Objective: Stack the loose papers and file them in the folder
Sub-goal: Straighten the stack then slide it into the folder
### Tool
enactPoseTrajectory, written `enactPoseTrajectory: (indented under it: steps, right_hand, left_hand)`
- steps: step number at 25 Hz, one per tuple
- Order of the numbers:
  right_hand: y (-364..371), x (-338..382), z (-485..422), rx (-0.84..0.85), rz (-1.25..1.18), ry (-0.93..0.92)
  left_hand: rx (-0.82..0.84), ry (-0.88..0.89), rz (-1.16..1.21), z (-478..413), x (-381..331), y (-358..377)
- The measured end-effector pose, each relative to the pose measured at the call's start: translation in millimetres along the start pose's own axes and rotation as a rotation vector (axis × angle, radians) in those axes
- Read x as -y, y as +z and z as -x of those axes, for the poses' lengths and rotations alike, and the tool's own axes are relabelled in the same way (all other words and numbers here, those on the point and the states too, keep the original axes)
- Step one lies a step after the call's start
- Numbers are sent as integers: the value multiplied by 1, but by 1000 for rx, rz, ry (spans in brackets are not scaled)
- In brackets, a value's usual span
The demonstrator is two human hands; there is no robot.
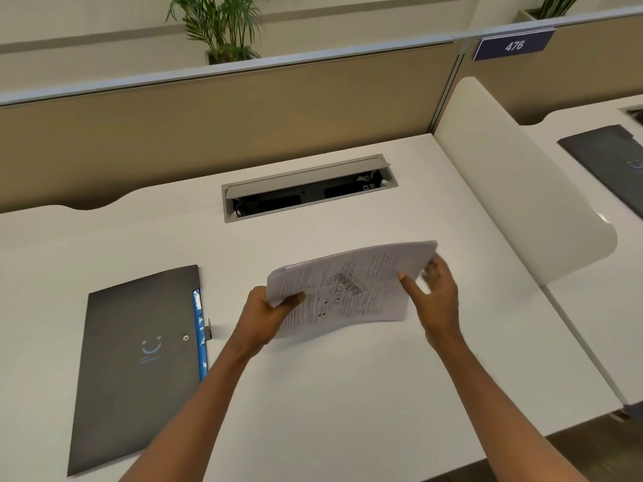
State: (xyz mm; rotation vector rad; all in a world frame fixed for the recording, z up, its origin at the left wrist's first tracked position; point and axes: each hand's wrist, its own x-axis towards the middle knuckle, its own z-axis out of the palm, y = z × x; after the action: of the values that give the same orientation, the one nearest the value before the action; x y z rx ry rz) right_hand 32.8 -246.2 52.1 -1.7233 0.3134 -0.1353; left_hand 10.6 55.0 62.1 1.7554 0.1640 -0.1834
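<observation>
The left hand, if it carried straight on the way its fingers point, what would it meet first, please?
The left hand points up and right across the paper stack that it grips; past that, probably the right hand on the opposite edge, though depth is unclear.

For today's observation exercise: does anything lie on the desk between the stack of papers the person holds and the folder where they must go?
Nothing visible does. The papers are held above the desk by the left hand and right hand; bare surface separates them from the closed folder.

A grey cable hatch (308, 187) sat open in the white tabletop (348, 394). Behind the partition (208, 133) stood a potted plant (219, 26). A blue sign (513, 46) read 476.
</observation>
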Motion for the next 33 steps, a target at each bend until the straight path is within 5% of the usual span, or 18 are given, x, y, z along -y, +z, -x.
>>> enactPoseTrajectory:
  steps: [2,5,9,15,20,25,33]
  right_hand:
    - [-3,27,-5,-16,226,-223]
    - [4,83,2,312,608,-627]
    - [32,116,12,617,984,-577]
    - [49,121,24,656,762,-407]
    - [45,123,36,613,302,-187]
    - [79,95,62,550,-168,158]
    - [132,53,90,782,-110,409]
  left_hand:
    - [35,25,-80,-1,1,-8]
    - [63,68,-232,5,1,-19]
    - [77,138,-385,15,-9,-30]
    - [57,204,-373,34,-27,-56]
    - [-130,99,159,55,-27,-96]
    - [-19,-86,395,84,5,-107]
    - [-162,-287,470,125,44,-137]
